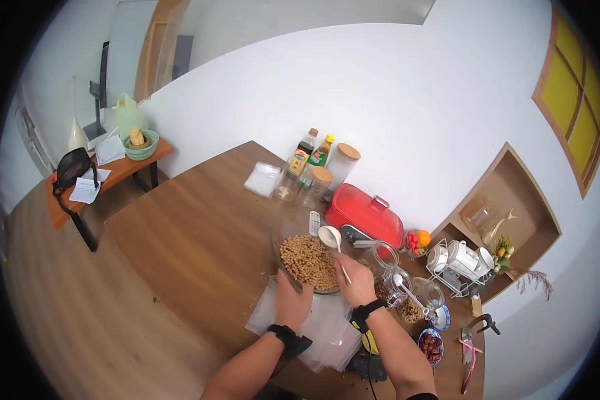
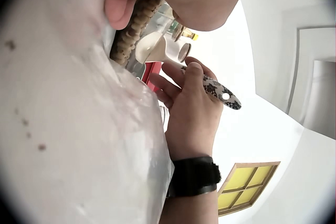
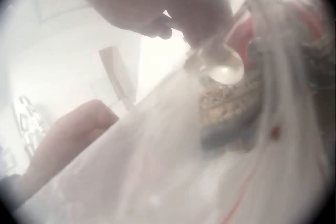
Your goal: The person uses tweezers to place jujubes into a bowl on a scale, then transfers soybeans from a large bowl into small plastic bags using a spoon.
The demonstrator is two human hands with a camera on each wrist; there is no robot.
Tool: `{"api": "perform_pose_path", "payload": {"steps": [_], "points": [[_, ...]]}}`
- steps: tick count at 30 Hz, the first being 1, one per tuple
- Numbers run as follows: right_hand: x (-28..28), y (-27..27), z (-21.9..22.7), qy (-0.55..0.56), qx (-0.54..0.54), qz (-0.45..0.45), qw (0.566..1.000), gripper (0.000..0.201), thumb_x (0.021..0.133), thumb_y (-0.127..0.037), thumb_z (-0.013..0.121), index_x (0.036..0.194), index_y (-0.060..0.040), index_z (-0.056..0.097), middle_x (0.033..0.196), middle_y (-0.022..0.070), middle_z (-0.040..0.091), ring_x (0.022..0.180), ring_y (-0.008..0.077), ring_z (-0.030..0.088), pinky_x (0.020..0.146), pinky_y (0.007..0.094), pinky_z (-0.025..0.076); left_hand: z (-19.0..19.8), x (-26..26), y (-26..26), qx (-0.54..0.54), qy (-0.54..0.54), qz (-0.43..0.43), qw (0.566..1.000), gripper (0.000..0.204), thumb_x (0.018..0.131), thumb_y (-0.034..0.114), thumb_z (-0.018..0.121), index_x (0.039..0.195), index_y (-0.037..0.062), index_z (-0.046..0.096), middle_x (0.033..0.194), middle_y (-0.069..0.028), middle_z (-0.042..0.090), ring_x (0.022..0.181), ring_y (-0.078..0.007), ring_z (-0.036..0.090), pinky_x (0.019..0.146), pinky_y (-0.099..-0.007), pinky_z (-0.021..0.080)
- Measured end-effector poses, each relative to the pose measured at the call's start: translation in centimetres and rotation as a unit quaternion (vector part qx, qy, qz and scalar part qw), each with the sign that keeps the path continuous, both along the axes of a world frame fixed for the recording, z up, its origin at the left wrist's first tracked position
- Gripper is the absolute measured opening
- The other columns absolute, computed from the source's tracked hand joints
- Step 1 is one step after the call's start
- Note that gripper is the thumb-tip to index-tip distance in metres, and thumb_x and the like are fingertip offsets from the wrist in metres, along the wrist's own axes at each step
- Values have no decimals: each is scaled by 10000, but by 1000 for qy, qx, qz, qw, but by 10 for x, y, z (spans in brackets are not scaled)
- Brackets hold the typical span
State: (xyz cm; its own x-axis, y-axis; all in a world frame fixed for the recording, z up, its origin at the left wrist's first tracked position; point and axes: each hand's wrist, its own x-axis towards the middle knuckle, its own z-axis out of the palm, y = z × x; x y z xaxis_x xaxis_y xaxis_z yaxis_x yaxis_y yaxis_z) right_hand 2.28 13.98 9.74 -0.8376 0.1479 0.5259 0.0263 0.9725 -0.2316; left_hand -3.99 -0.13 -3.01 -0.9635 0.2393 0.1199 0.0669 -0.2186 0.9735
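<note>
A glass bowl (image 1: 277, 243) full of light brown beans (image 1: 307, 261) stands on the wooden table. My left hand (image 1: 293, 303) grips its near-left rim; in the left wrist view some fingers (image 2: 119, 3) show beside the beans (image 2: 131, 37). My right hand (image 1: 357, 279) holds a white ladle (image 1: 329, 235) by its patterned handle (image 2: 223, 94), the ladle's head above the bowl's far-right side. Clear plastic bags (image 1: 327, 333) lie below the bowl and blur much of the right wrist view, where the ladle (image 3: 227, 70) hangs over the beans (image 3: 223, 103).
Behind the bowl are bottles (image 1: 301, 152), lidded jars (image 1: 343, 163) and a red cooker (image 1: 367, 212). Open glass jars (image 1: 427, 293), a bowl of dark red pieces (image 1: 431, 347), a cup rack (image 1: 460, 260) and pink-handled scissors (image 1: 470, 363) stand or lie to the right.
</note>
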Motion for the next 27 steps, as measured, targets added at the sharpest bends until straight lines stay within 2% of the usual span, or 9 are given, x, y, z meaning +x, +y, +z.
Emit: {"api": "perform_pose_path", "payload": {"steps": [5, 8, 11, 12, 17, 18, 23, 25, 27], "points": [[-6, 6, -3, 3, -9, 25, 1000, 216, 1049, -137, 656, 1242, -63, 717, 1024, 225, 767, 946, 451, 736, 791, 486, 595, -7, 0, 2, -4, 20, 5, 1000, 742, 936, 148, 712, 1560, -46, 362, 1320, -304, 678, 1227, -458, 676, 1016, -481, 541], [5, 2, -1, -15, -39, 17, 999, 227, 1060, -144, 655, 1261, -57, 714, 975, 227, 759, 875, 394, 767, 755, 451, 597, -3, 1, 1, 0, 18, -1, 1000, 793, 943, 164, 714, 1594, -58, 319, 1329, -303, 676, 1234, -445, 678, 1023, -471, 540], [24, -6, 4, -33, -101, 30, 994, 226, 1088, -160, 640, 1252, -23, 712, 932, 191, 775, 796, 276, 784, 699, 394, 590, 0, 3, 1, 9, 11, -5, 1000, 835, 953, 171, 711, 1624, -68, 274, 1344, -300, 673, 1243, -427, 680, 1029, -462, 541], [30, -9, 4, -36, -171, 26, 984, 232, 1097, -176, 629, 1251, -22, 708, 931, 174, 785, 783, 264, 785, 683, 388, 588, -1, 3, 1, 16, 11, -6, 1000, 848, 957, 173, 710, 1633, -70, 260, 1350, -300, 671, 1246, -422, 680, 1031, -460, 542], [41, -14, 5, -11, -504, 8, 864, 278, 1138, -235, 569, 1239, -2, 682, 916, 96, 801, 750, 142, 763, 635, 296, 555, 3, 2, -1, 5, 6, -19, 1000, 894, 958, 183, 732, 1652, -72, 230, 1372, -293, 663, 1248, -393, 684, 1033, -446, 546], [41, -14, 6, -7, -530, 6, 848, 275, 1138, -236, 560, 1237, -8, 677, 915, 105, 801, 747, 157, 765, 638, 292, 553, 6, 3, -2, 16, 6, -22, 1000, 903, 955, 184, 741, 1653, -72, 228, 1373, -289, 663, 1244, -387, 686, 1030, -440, 548], [27, -20, 19, 13, -621, -25, 783, 311, 1114, -276, 547, 1231, -1, 636, 931, 165, 790, 743, 232, 760, 678, 330, 565, -4, 0, 5, 3, 109, 38, 993, 685, 947, 51, 710, 1546, 5, 381, 1208, -159, 680, 859, -201, 733, 688, -321, 614], [18, -15, 11, 33, -662, -5, 749, 322, 1105, -284, 560, 1232, 3, 634, 935, 173, 793, 739, 242, 760, 680, 334, 571, 7, 2, 1, 3, 98, 31, 995, 717, 939, 57, 725, 1560, 4, 372, 1206, -161, 686, 885, -206, 736, 695, -324, 614], [11, -9, 3, 49, -695, 1, 717, 331, 1102, -288, 562, 1236, 6, 631, 937, 180, 795, 737, 249, 761, 680, 336, 574, 13, 4, -5, -22, 51, -6, 998, 894, 923, 164, 770, 1634, -40, 267, 1308, -213, 667, 971, -277, 731, 816, -381, 600]]}}
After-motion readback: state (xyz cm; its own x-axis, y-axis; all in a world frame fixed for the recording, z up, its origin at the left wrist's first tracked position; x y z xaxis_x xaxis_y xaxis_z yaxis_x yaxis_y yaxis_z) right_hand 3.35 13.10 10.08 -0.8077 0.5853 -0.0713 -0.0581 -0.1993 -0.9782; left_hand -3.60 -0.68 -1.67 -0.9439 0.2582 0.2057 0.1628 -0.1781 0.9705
